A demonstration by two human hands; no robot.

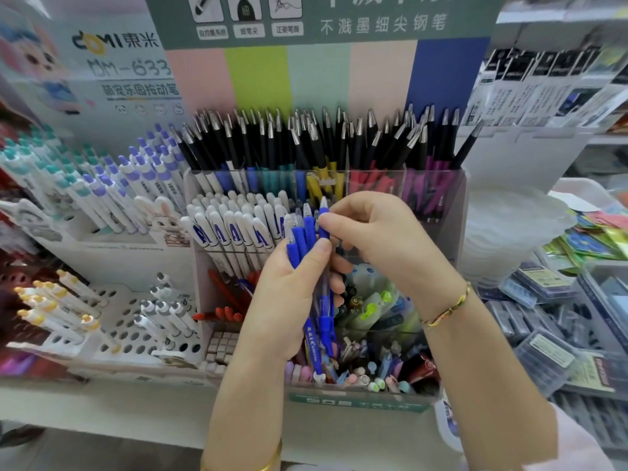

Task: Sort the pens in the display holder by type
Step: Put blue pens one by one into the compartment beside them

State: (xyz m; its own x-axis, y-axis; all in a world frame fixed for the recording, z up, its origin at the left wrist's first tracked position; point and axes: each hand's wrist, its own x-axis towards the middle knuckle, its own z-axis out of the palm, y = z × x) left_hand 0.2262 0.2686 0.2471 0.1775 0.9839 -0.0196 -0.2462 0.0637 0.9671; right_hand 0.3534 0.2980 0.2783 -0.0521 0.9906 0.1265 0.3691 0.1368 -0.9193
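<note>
The left hand [289,300] grips a bundle of blue pens [303,243], tips up, in front of the clear display holder [457,205]. The right hand [373,239] pinches the top of one of them. Black pens [323,144] crowd the back row, with white pens [234,229] in front on the left.

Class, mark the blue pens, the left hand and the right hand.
blue pens [299,244]: head view, on a blue grip.
left hand [289,300]: head view, back of the hand.
right hand [373,232]: head view, back of the hand.
</note>
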